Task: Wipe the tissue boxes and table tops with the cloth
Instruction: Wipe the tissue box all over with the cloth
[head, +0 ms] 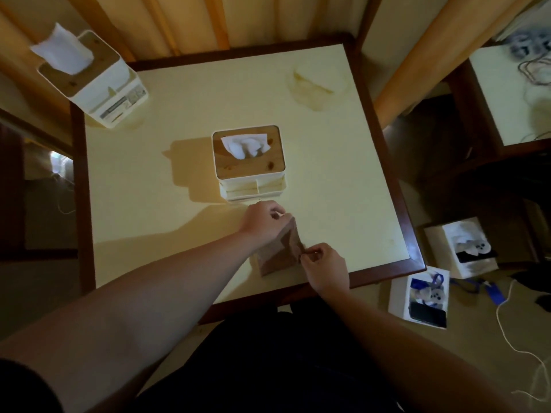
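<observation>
A brown cloth (278, 251) lies partly lifted on the cream table top (167, 162) near its front edge. My left hand (262, 222) pinches the cloth's far corner. My right hand (323, 268) pinches its near right corner. Just beyond the hands stands a white tissue box (249, 162) with a wooden lid and a tissue sticking out. A second white tissue box (89, 79) with the same wooden lid stands at the table's back left corner.
The table has a dark wooden rim (393, 186). A faint stain (313, 87) marks its back right area. Two white boxes (420, 296) with small items sit on the floor at the right, beside cables (507, 329). Another table (507, 93) stands far right.
</observation>
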The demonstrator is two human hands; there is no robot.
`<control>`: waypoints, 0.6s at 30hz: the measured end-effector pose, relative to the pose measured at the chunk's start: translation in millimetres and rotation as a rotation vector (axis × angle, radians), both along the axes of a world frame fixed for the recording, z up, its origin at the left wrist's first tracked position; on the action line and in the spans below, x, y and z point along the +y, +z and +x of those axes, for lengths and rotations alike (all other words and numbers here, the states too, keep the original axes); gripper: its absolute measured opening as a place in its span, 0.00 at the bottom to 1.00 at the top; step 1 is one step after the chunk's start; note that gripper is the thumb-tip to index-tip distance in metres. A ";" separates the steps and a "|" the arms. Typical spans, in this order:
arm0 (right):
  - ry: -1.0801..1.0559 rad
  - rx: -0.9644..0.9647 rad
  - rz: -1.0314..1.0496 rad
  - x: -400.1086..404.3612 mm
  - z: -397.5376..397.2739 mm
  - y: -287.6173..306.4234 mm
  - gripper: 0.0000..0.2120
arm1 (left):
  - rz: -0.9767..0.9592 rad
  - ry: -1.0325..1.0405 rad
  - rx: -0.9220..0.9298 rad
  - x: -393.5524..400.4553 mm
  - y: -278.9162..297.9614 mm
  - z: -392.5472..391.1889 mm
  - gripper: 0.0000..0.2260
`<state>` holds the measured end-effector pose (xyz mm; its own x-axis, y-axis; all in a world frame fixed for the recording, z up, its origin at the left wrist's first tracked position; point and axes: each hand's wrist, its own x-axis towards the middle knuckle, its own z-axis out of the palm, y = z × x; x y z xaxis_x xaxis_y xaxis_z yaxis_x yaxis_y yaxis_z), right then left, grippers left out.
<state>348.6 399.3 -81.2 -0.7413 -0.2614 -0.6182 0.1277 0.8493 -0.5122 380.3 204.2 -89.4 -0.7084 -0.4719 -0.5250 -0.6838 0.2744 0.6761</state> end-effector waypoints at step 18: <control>1.187 0.599 0.269 -9.6 -39.7 -37.5 0.38 | -0.656 -0.874 -0.336 -6.1 -34.7 104.7 0.39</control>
<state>308.9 389.7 -118.7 -0.3265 -0.8490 -0.4154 -0.9275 0.3725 -0.0323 485.0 198.1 -124.1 -0.7992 -0.1397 -0.5846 -0.2044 0.9778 0.0457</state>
